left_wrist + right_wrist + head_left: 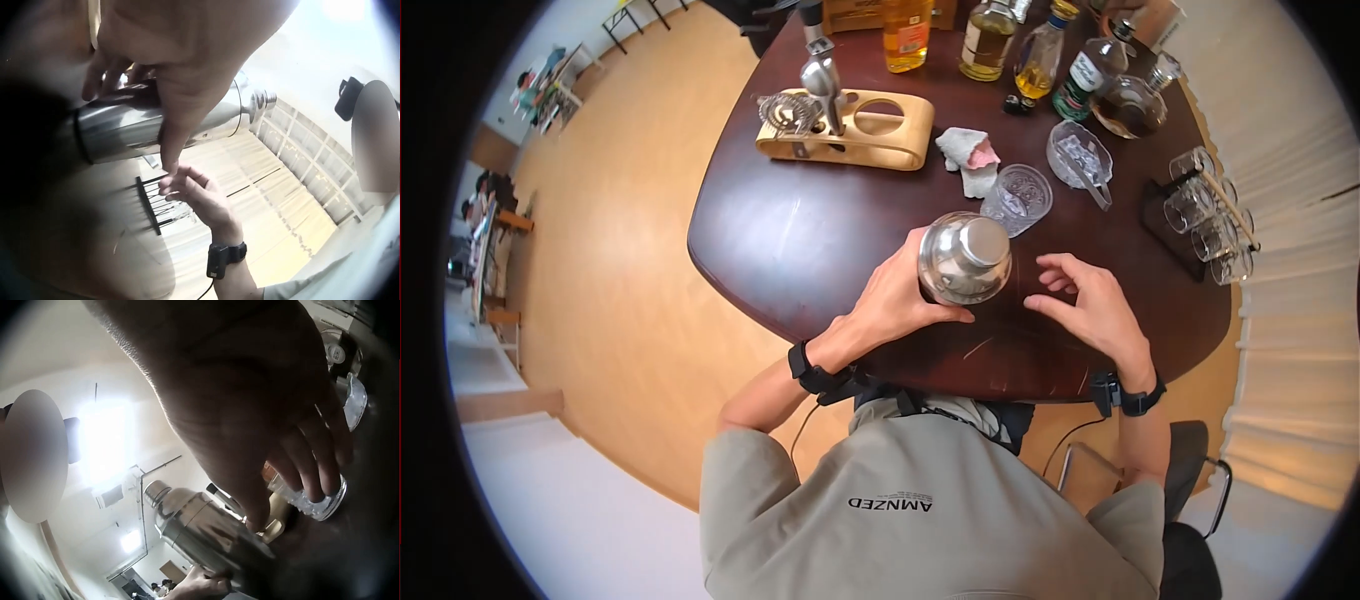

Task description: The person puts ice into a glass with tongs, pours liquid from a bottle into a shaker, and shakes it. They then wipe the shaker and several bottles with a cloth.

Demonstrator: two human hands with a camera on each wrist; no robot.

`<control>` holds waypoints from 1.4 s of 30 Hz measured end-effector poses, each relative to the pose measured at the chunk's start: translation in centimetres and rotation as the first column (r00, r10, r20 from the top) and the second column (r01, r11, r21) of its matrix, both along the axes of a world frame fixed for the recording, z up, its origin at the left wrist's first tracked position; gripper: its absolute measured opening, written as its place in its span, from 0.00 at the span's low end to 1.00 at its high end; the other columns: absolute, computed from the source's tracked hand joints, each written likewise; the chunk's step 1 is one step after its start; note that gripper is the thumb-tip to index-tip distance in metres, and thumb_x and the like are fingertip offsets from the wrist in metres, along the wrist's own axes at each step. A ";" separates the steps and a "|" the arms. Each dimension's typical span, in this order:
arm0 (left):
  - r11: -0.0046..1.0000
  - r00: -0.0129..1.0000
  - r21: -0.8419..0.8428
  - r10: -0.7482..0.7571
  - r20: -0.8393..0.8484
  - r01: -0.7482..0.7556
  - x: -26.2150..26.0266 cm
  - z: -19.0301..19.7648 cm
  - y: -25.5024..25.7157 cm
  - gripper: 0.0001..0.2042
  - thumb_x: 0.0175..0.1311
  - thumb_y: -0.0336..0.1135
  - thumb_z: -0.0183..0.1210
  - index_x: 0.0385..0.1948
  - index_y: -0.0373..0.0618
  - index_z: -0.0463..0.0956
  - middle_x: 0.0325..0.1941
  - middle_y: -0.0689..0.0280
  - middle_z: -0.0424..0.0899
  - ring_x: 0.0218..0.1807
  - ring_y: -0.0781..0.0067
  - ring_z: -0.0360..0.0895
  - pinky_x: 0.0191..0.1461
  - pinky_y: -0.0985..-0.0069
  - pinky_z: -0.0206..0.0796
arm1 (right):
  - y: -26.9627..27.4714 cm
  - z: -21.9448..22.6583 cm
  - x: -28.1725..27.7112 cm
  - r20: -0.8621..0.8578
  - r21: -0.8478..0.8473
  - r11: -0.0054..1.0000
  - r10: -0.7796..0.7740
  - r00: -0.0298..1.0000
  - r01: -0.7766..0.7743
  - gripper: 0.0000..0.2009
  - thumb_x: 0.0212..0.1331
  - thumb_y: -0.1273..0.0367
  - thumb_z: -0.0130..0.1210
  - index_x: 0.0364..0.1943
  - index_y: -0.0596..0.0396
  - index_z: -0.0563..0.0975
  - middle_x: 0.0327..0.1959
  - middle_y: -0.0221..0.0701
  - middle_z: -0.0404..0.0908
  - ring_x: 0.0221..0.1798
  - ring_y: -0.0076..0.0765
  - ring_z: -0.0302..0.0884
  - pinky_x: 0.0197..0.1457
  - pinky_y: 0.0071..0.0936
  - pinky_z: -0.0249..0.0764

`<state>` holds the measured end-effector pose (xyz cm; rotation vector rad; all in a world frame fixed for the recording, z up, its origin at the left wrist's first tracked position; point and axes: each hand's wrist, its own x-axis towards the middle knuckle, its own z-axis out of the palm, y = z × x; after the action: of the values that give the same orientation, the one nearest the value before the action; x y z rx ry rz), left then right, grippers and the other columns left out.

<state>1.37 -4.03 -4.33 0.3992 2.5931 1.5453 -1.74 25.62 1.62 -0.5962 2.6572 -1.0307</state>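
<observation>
Silver-toned metal forms the shaker (963, 272), which is held upright close to the person's side of the table, its long axis roughly vertical. Its capped end is pointed upward toward the head camera, the cap being offset toward one o'clock in that view; whether the base is in contact with the tabletop (770, 240) cannot be told. With clock positions read around the shaker in the head view, its side is clasped by the left hand (890, 300) from eight o'clock, the thumb being laid across the near side at six and the fingers wrapped around the far side, partly hidden. By the right hand (1092, 308), at four o'clock, nothing is gripped: thumb and loosely bent fingers are held apart and directed toward the shaker, with a gap left between, and its forearm is angled in from between four and five. A clear glass (1012, 208) is placed just beside the shaker at one o'clock, a cloth (960, 146) at twelve, a glass bowl (1056, 168) near two, and a wooden stand (850, 152) between ten and eleven.
</observation>
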 end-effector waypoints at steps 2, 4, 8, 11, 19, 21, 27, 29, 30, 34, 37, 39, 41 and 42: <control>0.999 1.000 0.035 0.014 0.007 -0.014 0.4 0.4 0.0 0.56 0.41 0.44 0.85 0.75 0.43 0.59 0.72 0.51 0.74 0.74 0.47 0.73 0.75 0.58 0.67 | -1.7 1.2 0.7 0.023 -0.071 0.996 0.046 0.999 -0.044 0.44 0.50 0.58 0.80 0.72 0.57 0.70 0.58 0.44 0.83 0.56 0.42 0.85 0.59 0.35 0.81; 0.998 1.000 0.064 0.020 0.011 -0.020 0.5 0.5 0.0 0.59 0.39 0.45 0.86 0.76 0.43 0.56 0.73 0.50 0.72 0.75 0.46 0.71 0.76 0.58 0.66 | -3.5 1.9 1.1 0.016 -0.124 0.990 0.073 0.997 -0.071 0.51 0.48 0.57 0.81 0.77 0.55 0.65 0.65 0.45 0.79 0.61 0.44 0.83 0.63 0.36 0.80; 0.985 0.997 0.167 0.055 -0.059 -0.045 0.8 0.2 0.0 0.65 0.38 0.44 0.86 0.80 0.43 0.48 0.76 0.45 0.69 0.77 0.44 0.68 0.79 0.58 0.62 | -6.7 2.2 1.2 -0.134 -0.261 0.944 0.170 0.976 -0.200 0.61 0.44 0.53 0.83 0.81 0.53 0.55 0.76 0.48 0.68 0.75 0.52 0.72 0.73 0.42 0.73; 0.944 0.983 0.326 0.113 -0.147 -0.060 0.7 0.2 0.2 0.62 0.40 0.43 0.85 0.80 0.44 0.50 0.75 0.46 0.70 0.77 0.46 0.69 0.79 0.58 0.63 | -8.1 2.5 1.2 -0.230 -0.183 0.949 0.215 0.949 -0.259 0.60 0.44 0.53 0.83 0.81 0.55 0.56 0.77 0.49 0.67 0.78 0.56 0.68 0.78 0.45 0.68; 0.954 0.997 0.298 0.060 -0.056 -0.040 1.0 2.2 -0.4 0.48 0.45 0.42 0.84 0.71 0.42 0.66 0.68 0.55 0.78 0.70 0.58 0.77 0.72 0.62 0.70 | -7.7 2.4 0.8 -0.177 -0.293 0.918 0.221 0.959 -0.266 0.58 0.47 0.55 0.82 0.81 0.55 0.56 0.75 0.48 0.70 0.74 0.52 0.73 0.74 0.42 0.72; 0.949 0.996 0.309 0.082 -0.041 -0.066 1.0 2.0 -0.8 0.47 0.45 0.42 0.83 0.70 0.42 0.67 0.67 0.54 0.78 0.70 0.55 0.77 0.72 0.62 0.70 | -6.9 3.4 0.1 -0.126 -0.289 0.938 0.163 0.978 -0.194 0.57 0.47 0.55 0.82 0.81 0.55 0.58 0.72 0.48 0.74 0.70 0.50 0.77 0.72 0.39 0.73; 0.921 0.978 0.354 0.196 -0.066 -0.161 0.9 0.9 -2.9 0.48 0.45 0.39 0.83 0.71 0.41 0.66 0.68 0.56 0.77 0.69 0.59 0.77 0.74 0.63 0.68 | -6.2 5.1 -5.9 -0.322 -0.026 0.994 0.089 0.943 -0.102 0.30 0.60 0.57 0.72 0.62 0.59 0.79 0.62 0.46 0.83 0.65 0.49 0.81 0.66 0.38 0.76; 0.937 0.971 0.296 0.220 -0.092 -0.184 1.1 1.2 -3.2 0.49 0.44 0.39 0.84 0.71 0.41 0.66 0.69 0.56 0.77 0.70 0.58 0.76 0.75 0.63 0.67 | -7.0 5.0 -8.3 -0.315 0.068 0.994 0.099 0.944 -0.081 0.25 0.63 0.56 0.69 0.59 0.58 0.82 0.62 0.46 0.83 0.65 0.50 0.81 0.65 0.38 0.76; 0.939 0.969 0.293 0.218 -0.111 -0.178 1.1 0.9 -3.3 0.52 0.43 0.40 0.85 0.73 0.41 0.62 0.70 0.55 0.76 0.72 0.57 0.75 0.76 0.62 0.66 | -7.5 4.4 -9.9 -0.294 0.169 0.977 0.177 0.939 -0.131 0.23 0.64 0.55 0.67 0.58 0.53 0.84 0.67 0.47 0.79 0.70 0.55 0.76 0.70 0.44 0.71; 0.937 0.964 0.278 0.246 -0.097 -0.211 1.5 0.6 -3.4 0.62 0.41 0.44 0.86 0.79 0.41 0.51 0.74 0.50 0.72 0.76 0.52 0.70 0.79 0.59 0.61 | -11.6 1.9 -13.6 -0.258 0.643 0.757 0.361 0.896 -0.120 0.22 0.63 0.49 0.66 0.54 0.44 0.89 0.71 0.47 0.75 0.80 0.62 0.61 0.79 0.60 0.56; 0.958 0.964 0.196 0.236 -0.125 -0.209 1.6 0.4 -3.9 0.66 0.41 0.46 0.86 0.81 0.41 0.45 0.75 0.47 0.70 0.77 0.50 0.68 0.81 0.59 0.59 | -14.6 0.5 -15.4 -0.044 0.780 0.596 0.354 0.934 -0.189 0.24 0.62 0.47 0.67 0.57 0.41 0.88 0.76 0.45 0.71 0.83 0.67 0.50 0.81 0.67 0.46; 0.958 0.960 0.189 0.242 -0.141 -0.214 1.4 -0.4 -4.1 0.64 0.41 0.45 0.86 0.81 0.41 0.47 0.75 0.47 0.71 0.77 0.50 0.69 0.80 0.59 0.61 | -15.1 -1.7 -16.7 -0.078 0.803 0.574 0.371 0.926 -0.162 0.24 0.62 0.47 0.68 0.55 0.43 0.89 0.74 0.44 0.73 0.84 0.62 0.50 0.83 0.65 0.45; 0.959 0.956 0.180 0.248 -0.153 -0.220 1.1 -0.4 -4.3 0.63 0.41 0.45 0.85 0.80 0.40 0.49 0.74 0.47 0.71 0.76 0.51 0.70 0.79 0.60 0.62 | -15.9 -1.6 -17.5 0.029 0.775 0.600 0.280 0.960 -0.198 0.22 0.61 0.50 0.69 0.53 0.47 0.89 0.68 0.42 0.80 0.83 0.57 0.53 0.82 0.65 0.46; 0.966 0.979 0.192 0.188 -0.079 -0.171 0.8 -0.2 -4.5 0.60 0.41 0.44 0.85 0.78 0.39 0.54 0.72 0.48 0.74 0.74 0.51 0.72 0.78 0.60 0.63 | -15.3 -1.5 -17.6 -0.064 0.731 0.663 0.303 0.951 -0.162 0.21 0.61 0.54 0.70 0.53 0.51 0.87 0.58 0.43 0.86 0.74 0.53 0.71 0.76 0.57 0.61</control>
<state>2.15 -8.54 -4.54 0.2648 2.6301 1.8805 -19.34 10.29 0.16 -0.8279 2.7176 0.1950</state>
